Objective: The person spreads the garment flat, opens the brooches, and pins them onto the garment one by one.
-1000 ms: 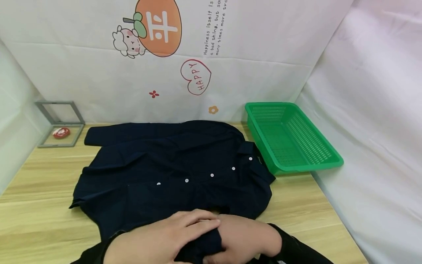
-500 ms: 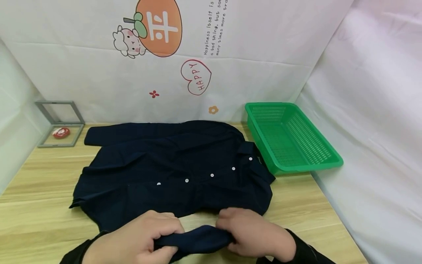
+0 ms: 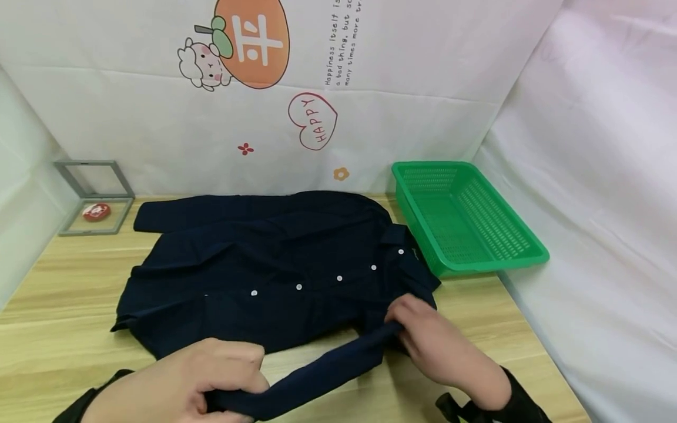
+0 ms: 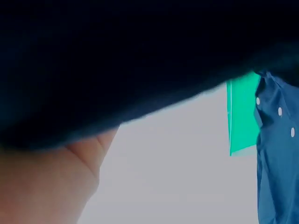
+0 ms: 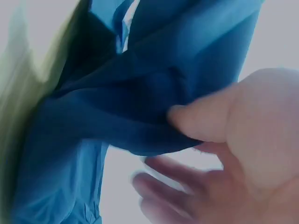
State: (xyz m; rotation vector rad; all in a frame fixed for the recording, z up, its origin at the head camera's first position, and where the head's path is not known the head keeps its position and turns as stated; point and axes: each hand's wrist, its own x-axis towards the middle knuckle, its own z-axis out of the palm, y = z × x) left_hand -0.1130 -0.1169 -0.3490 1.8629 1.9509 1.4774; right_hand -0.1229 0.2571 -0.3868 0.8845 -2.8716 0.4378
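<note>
A navy long-sleeved shirt lies on the table with its white buttons up and its collar to the right. Its near sleeve is lifted and stretched between the two hands. My left hand grips the sleeve at the lower left; in the left wrist view, dark cloth covers most of the picture above that hand. Nearer the shoulder, my right hand pinches the sleeve. The right wrist view shows the thumb pressing the cloth while the other fingers are spread below. The left fingertips are hidden.
A green plastic basket stands at the back right, touching or nearly touching the collar. At the back left is an opened grey-framed case with a red round item in it. White printed cloth walls the back.
The hands, close together a second ago, have drawn apart. My right hand has moved right and forward toward the shoulder, my left a little left, pulling the sleeve out long and slanted.
</note>
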